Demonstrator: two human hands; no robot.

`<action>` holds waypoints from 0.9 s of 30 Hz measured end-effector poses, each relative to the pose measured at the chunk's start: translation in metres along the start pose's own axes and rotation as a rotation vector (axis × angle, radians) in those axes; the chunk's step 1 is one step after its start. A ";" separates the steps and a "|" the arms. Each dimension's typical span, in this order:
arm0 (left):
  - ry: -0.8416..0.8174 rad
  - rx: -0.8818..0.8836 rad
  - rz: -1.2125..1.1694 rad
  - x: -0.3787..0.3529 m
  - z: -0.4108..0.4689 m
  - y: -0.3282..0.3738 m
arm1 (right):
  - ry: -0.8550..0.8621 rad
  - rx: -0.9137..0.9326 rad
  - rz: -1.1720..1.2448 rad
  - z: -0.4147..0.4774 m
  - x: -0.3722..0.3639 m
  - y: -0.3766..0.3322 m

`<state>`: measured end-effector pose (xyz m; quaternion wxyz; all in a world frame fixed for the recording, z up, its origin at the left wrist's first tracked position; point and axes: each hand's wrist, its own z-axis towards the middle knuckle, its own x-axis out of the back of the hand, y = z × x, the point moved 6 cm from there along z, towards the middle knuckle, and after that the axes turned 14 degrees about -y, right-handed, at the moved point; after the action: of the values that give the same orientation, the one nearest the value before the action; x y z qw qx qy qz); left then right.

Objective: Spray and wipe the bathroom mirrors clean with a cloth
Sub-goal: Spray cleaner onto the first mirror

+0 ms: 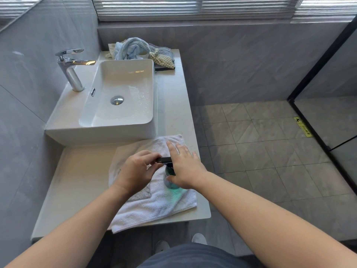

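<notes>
While nearest the camera both bare forearms reach forward over the counter (pixel 81 182), meeting above a white towel (pixel 154 206) laid flat along the near right edge, probably as the wiping cloth kept ready under the work. Left hand (pixel 138 171) curled, fingertips pinching the dark spray head (pixel 164 160) of a bottle. Right hand (pixel 184 168) spread, fingers extended forward and flat, thumb tucked against the teal translucent bottle (pixel 171 180) just beneath the palm; looks more like steadying than gripping, though full contact hidden by the hand. Bottle standing on, or held just above, the towel, casting a green tint onto the pile below it; which of the two cannot be told. Judged as a nozzle being turned or a cap tightened before any spraying, hence one hand on the head and one bracing the body. Beyond the hands, a white rectangular basin (pixel 119 93) set on the counter, wet with droplets on its right inner wall, chrome drain (pixel 116 100) at centre. Chrome faucet (pixel 74 68) standing left of it, spout over the bowl. Farther back, a heap of cloths (pixel 141 51), pale blue and checked yellow, bunched against the rear wall, out of the way. Slatted blinds (pixel 193 6) across the top. No mirror surface clearly identifiable; wiping not yet begun, by the look of things.
</notes>
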<state>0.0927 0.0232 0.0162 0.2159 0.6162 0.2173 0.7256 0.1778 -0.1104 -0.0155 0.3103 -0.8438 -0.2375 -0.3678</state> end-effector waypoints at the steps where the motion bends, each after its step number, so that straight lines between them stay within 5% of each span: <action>1: 0.018 -0.011 0.036 -0.001 -0.002 0.002 | 0.002 0.002 0.001 0.000 0.000 0.000; 6: 0.059 -0.075 0.197 -0.008 -0.003 0.008 | 0.002 0.009 -0.011 0.000 0.000 0.001; 12: -0.002 -0.041 0.109 -0.007 0.000 0.005 | 0.019 0.035 0.027 -0.002 0.002 0.003; 16: -0.182 0.091 0.169 -0.008 -0.006 -0.032 | 0.046 0.051 0.088 -0.004 0.002 0.005; 21: -0.691 0.351 0.508 -0.043 -0.030 -0.103 | 0.046 0.054 0.087 -0.001 0.002 0.005; 27: -0.941 0.362 0.582 -0.071 -0.041 -0.127 | 0.036 0.041 0.090 -0.003 0.004 0.007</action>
<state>0.0688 0.0828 -0.1199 -0.0278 0.9337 0.0401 0.3546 0.1833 -0.1171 -0.0127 0.3480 -0.8403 -0.2012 -0.3638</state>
